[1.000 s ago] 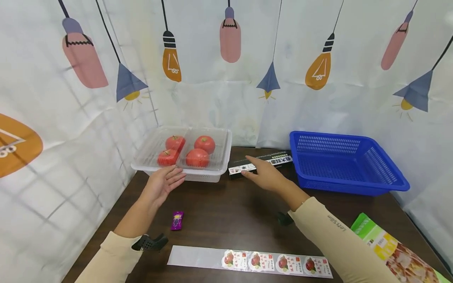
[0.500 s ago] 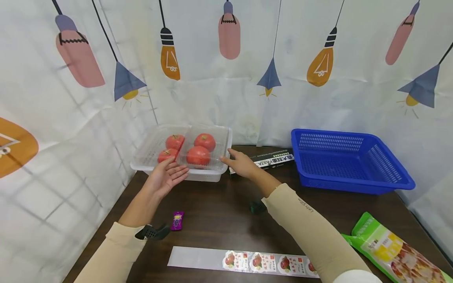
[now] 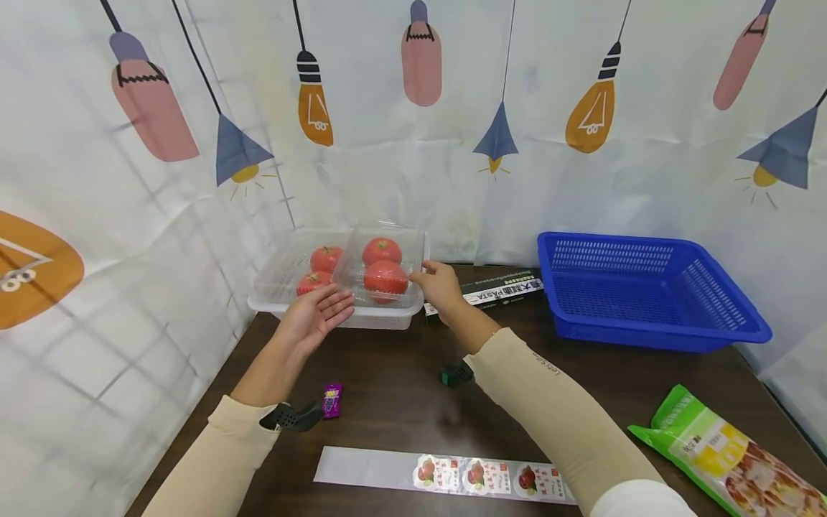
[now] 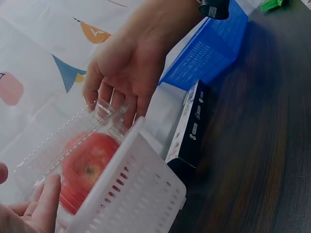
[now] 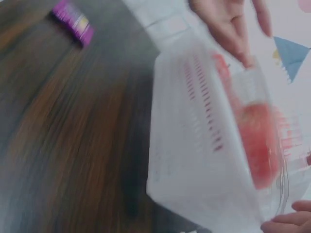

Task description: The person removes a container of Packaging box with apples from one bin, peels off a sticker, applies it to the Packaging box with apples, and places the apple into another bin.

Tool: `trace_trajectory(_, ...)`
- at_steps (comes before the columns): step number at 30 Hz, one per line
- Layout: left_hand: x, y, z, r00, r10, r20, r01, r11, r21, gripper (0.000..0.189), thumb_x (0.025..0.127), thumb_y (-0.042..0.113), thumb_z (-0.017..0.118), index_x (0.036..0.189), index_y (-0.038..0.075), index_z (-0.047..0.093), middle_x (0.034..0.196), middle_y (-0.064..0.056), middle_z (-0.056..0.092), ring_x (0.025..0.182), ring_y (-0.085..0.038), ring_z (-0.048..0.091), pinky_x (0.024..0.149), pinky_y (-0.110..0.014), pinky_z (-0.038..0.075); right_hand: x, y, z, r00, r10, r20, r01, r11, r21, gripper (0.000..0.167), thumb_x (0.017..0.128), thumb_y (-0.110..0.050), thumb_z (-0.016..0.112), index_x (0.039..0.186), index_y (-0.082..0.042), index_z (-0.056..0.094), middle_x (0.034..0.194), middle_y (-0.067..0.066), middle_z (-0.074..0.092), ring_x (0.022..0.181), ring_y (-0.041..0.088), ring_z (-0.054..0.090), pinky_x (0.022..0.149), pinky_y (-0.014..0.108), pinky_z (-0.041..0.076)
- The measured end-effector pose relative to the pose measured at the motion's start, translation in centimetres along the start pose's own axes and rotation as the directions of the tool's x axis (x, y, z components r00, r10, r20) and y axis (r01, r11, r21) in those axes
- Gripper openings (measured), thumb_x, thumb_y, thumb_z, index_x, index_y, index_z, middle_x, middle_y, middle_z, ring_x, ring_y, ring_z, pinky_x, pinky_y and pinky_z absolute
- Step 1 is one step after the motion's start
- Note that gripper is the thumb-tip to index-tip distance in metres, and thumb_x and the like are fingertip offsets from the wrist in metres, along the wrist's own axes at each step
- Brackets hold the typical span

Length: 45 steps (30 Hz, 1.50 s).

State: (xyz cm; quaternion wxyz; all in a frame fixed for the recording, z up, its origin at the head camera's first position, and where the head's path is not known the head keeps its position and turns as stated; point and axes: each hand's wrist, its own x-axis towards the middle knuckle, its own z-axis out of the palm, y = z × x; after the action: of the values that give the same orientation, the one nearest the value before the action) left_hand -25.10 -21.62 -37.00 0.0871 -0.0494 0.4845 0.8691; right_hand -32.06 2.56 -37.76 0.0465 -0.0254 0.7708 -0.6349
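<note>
A clear plastic box point(image 3: 402, 241) with two red apples point(image 3: 385, 277) inside is tilted above the white basket point(image 3: 388, 320). My right hand point(image 3: 442, 290) grips its right end; in the left wrist view, the thumb and fingers are on the clear edge. My left hand point(image 3: 318, 316), palm up with fingers straight, is at the box's front left corner; I cannot tell whether it bears any weight. A second clear box point(image 3: 284, 260), with two more apples point(image 3: 316, 281), lies in the basket on the left.
A black pasta box point(image 3: 500, 289) lies between the white basket and a blue basket point(image 3: 652, 337). On the dark table point(image 3: 388, 395) are a small purple packet point(image 3: 332, 401), a strip of fruit stickers point(image 3: 368, 467) and a green food bag point(image 3: 717, 449).
My right hand has moved left from over the pasta box to the clear box's right end. The box has tilted and risen a little. My left hand has stayed near its front corner.
</note>
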Motion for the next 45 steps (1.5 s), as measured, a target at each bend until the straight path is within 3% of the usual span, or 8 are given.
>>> trace_trajectory(5,-0.4,-0.4,0.5,0.999,0.028,-0.019,-0.028,1.0,0.004,0.022,0.103,0.017,0.05,0.117,0.001,0.056,0.109,-0.011,0.063,0.118,-0.031,0.056,0.097,-0.044,0.044,-0.4,0.0,-0.2,0.999,0.032,-0.04,-0.025,0.987,0.16,0.056,0.09,-0.014,0.065,0.141,0.001,0.046,0.14,0.02,0.047,0.127,0.03,0.047,0.099,0.043,0.044)
trace_trajectory(8,-0.6,-0.5,1.0,0.997,0.056,-0.046,-0.055,0.998,0.025,0.019,0.102,0.019,0.051,0.114,0.006,0.059,0.112,-0.011,0.056,0.123,-0.034,0.051,0.096,-0.046,0.045,-0.6,-0.3,-0.3,0.997,0.021,-0.069,-0.006,0.979,0.202,0.055,0.088,-0.01,0.067,0.139,0.001,0.049,0.14,0.02,0.048,0.128,0.029,0.046,0.1,0.041,0.043)
trace_trajectory(15,-0.7,-1.7,3.4,0.992,0.112,-0.055,-0.11,0.993,0.029,0.059,0.102,0.023,0.052,0.154,0.015,0.024,0.152,-0.018,0.016,0.138,-0.048,0.023,0.099,-0.053,0.038,-1.2,-1.4,-1.1,0.992,0.013,-0.128,0.024,0.958,0.286,0.059,0.082,-0.004,0.071,0.138,-0.003,0.052,0.138,0.018,0.051,0.127,0.024,0.048,0.101,0.038,0.043)
trace_trajectory(22,0.0,-3.2,6.4,0.979,0.187,-0.083,-0.19,0.982,-0.024,0.076,0.096,0.028,0.063,0.152,0.038,0.013,0.154,-0.006,0.012,0.131,-0.051,0.031,0.096,-0.064,0.037,-2.4,-2.0,-1.5,0.988,-0.038,-0.149,0.087,0.937,0.339,0.064,0.081,-0.002,0.073,0.14,-0.006,0.048,0.138,0.016,0.049,0.125,0.023,0.05,0.101,0.036,0.043)
trace_trajectory(27,0.8,-4.2,7.8,0.964,0.206,-0.168,-0.217,0.975,-0.046,0.079,0.092,0.031,0.069,0.148,0.037,0.014,0.15,-0.007,0.018,0.125,-0.052,0.038,0.094,-0.067,0.037,-3.3,-1.7,-1.8,0.99,-0.059,-0.131,0.104,0.922,0.372,0.073,0.081,0.001,0.074,0.145,-0.005,0.039,0.137,0.017,0.047,0.119,0.026,0.053,0.097,0.038,0.046)
trace_trajectory(35,1.4,-5.0,8.4,0.948,0.214,-0.236,-0.215,0.976,0.023,0.089,0.086,0.021,0.076,0.147,0.03,0.012,0.144,-0.011,0.022,0.108,-0.042,0.056,0.086,-0.06,0.048,-4.6,-1.2,-3.0,0.992,-0.042,-0.115,0.06,0.986,0.157,0.113,0.074,-0.014,0.085,0.156,-0.02,0.008,0.143,0.012,0.031,0.108,0.027,0.049,0.09,0.041,0.048)
trace_trajectory(40,1.1,-5.2,8.5,0.959,0.183,-0.216,-0.179,0.983,0.038,0.084,0.088,0.017,0.069,0.147,0.029,0.01,0.138,-0.013,0.031,0.088,-0.034,0.066,0.081,-0.057,0.051,-5.4,-1.2,-3.5,0.991,-0.058,-0.122,0.062,0.997,0.036,0.125,0.07,-0.023,0.089,0.156,-0.026,-0.003,0.149,0.013,0.022,0.112,0.029,0.049,0.09,0.043,0.049)
trace_trajectory(45,0.9,-5.2,8.3,0.965,0.181,-0.19,-0.177,0.983,0.04,0.08,0.088,0.017,0.064,0.146,0.025,0.008,0.133,-0.015,0.036,0.08,-0.03,0.069,0.074,-0.053,0.054,-5.8,-1.3,-4.3,0.988,-0.082,-0.129,0.089,0.995,0.051,0.125,0.07,-0.031,0.089,0.156,-0.024,-0.002,0.153,0.013,0.016,0.111,0.029,0.052,0.09,0.044,0.049)
